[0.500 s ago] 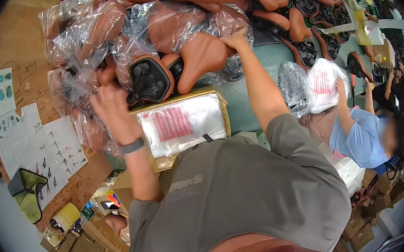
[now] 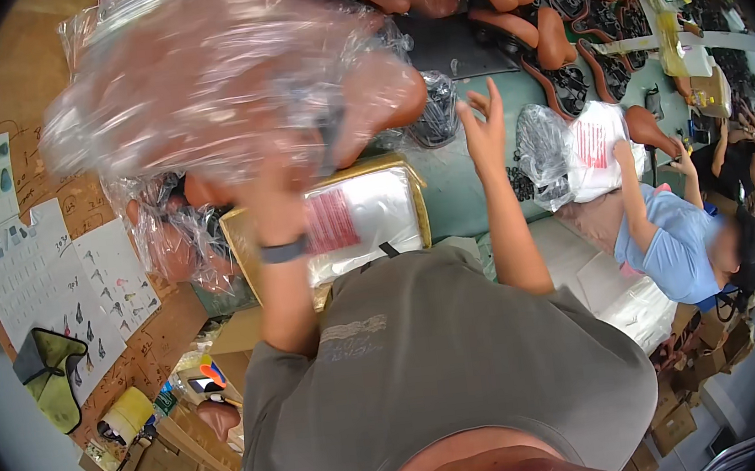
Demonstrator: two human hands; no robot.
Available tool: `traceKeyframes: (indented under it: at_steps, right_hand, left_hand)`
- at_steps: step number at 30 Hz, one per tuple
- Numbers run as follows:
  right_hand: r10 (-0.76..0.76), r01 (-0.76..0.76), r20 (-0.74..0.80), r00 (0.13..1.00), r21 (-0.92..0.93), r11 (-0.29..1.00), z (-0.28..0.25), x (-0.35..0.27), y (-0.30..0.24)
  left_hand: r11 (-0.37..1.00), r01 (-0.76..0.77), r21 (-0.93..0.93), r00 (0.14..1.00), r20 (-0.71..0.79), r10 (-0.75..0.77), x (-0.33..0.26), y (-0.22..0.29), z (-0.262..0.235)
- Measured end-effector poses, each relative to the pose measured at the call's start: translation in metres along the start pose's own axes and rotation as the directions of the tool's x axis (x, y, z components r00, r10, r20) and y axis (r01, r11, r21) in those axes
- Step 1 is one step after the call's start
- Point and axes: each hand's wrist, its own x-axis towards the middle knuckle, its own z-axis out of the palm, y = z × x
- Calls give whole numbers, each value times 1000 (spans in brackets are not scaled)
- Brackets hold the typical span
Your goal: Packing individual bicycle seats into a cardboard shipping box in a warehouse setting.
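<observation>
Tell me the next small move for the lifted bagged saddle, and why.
Probably bring the right hand over to steady the bagged saddle. The left hand holds it raised and blurred above the box, while the right hand is open and empty over the green table. The loose plastic looks floppy, so a second hand would likely help control it.

Left arm raised straight up from the shoulder, elbow bent a little, dark band on the wrist. Left hand is up high, closed in a grip, mostly hidden and motion-blurred, so finger detail can't be read. Right arm extended forward and up, forearm bare, roughly parallel to the left. Right hand is open, fingers spread and pointing up, palm facing left toward the other hand, gripping nothing. Hands well apart.
</observation>
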Motion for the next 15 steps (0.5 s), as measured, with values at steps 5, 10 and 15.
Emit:
traceKeyframes:
  at_steps: [5, 10, 15]
  right_hand:
    - [443, -446, -91, 892, -328, 833, 3, 83, 173]
    - [439, -417, 9, 898, -301, 858, -30, 85, 136]
    - [-39, 44, 20, 999, -468, 883, -126, 31, -48]
  left_hand:
    - [281, -147, -948, 659, -306, -688, 69, -4, -89]
    - [801, 159, -577, 920, -207, -332, -11, 15, 3]
    - [955, -265, -136, 953, 113, 281, 10, 86, 18]
